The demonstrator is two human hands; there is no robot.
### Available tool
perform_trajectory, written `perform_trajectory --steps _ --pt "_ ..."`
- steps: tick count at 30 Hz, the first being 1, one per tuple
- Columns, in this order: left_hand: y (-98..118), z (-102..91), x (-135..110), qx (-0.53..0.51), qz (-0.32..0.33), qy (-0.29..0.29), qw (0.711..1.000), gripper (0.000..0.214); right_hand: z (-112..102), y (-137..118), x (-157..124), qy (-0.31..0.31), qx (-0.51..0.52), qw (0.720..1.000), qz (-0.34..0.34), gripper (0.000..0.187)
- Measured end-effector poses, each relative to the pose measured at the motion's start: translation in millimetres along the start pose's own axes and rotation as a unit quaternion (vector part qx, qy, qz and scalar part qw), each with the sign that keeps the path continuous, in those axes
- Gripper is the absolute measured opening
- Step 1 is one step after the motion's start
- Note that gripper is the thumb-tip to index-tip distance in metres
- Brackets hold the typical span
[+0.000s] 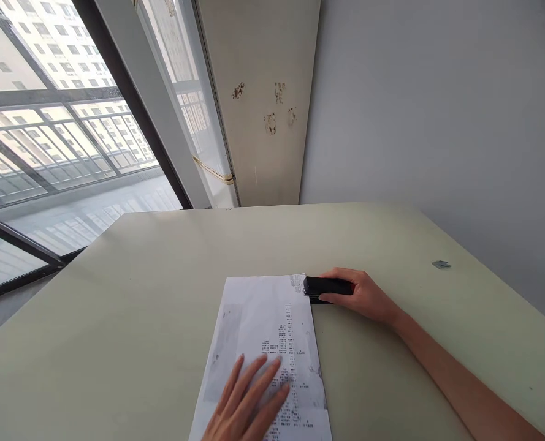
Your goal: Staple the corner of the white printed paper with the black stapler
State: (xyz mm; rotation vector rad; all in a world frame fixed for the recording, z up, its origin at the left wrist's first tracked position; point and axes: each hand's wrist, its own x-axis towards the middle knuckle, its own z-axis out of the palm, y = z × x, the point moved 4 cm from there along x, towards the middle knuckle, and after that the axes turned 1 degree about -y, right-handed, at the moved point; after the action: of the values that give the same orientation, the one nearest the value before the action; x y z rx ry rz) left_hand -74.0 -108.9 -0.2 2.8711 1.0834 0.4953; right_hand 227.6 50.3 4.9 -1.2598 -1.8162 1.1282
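A printed white sheet of paper (265, 343) lies on the pale green table (138, 306). My left hand (247, 401) rests flat on the sheet's lower part, fingers stretched out and apart. My right hand (366, 297) is wrapped round a black stapler (325, 288), whose front end sits at the paper's top right corner.
A small strip of staples (441, 264) lies on the table at the far right. A grey wall runs along the table's right side. A large window with dark frames is at the left, with a stained cream panel (258, 98) behind the table's far edge.
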Motion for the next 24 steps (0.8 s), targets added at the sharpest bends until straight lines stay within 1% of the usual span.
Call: perform_trajectory --steps 2,4,5,8,10,13,15,20,24 --pt "-14.7 -8.6 13.8 -0.031 -0.037 -0.016 0.999 0.088 -1.2 0.1 -0.1 0.011 -0.002 1.0 -0.004 0.041" --pt "-36.7 -16.7 33.4 -0.03 -0.084 -0.016 0.996 0.074 -2.2 -0.1 0.3 0.019 -0.005 1.0 -0.005 0.039" --pt "-47.8 -18.3 44.6 -0.025 -0.093 -0.019 0.995 0.071 -2.6 -0.2 0.6 0.021 -0.008 1.0 -0.005 0.038" --pt "-76.1 -11.3 77.0 -0.021 -0.094 -0.037 0.995 0.07 -4.0 -0.9 1.2 0.026 -0.029 0.999 -0.013 0.035" --pt "-85.3 0.0 93.1 -0.024 -0.076 -0.054 0.995 0.071 -4.8 -1.6 1.2 0.028 -0.048 0.998 -0.023 0.034" --pt "-85.4 14.8 106.5 -0.027 -0.054 -0.064 0.996 0.074 -6.1 -2.9 1.0 0.031 -0.072 0.996 -0.036 0.031" --pt "-80.7 19.6 110.0 -0.027 -0.047 -0.06 0.997 0.075 -7.0 -3.7 1.0 0.033 -0.084 0.995 -0.039 0.029" --pt "-73.2 21.7 111.3 -0.025 -0.05 -0.052 0.997 0.072 -8.4 -1.9 0.8 0.026 -0.103 0.994 -0.023 0.03" --pt "-71.8 21.3 110.8 -0.034 -0.06 -0.039 0.997 0.071 -9.0 1.9 -0.2 0.041 -0.12 0.992 -0.022 0.03"
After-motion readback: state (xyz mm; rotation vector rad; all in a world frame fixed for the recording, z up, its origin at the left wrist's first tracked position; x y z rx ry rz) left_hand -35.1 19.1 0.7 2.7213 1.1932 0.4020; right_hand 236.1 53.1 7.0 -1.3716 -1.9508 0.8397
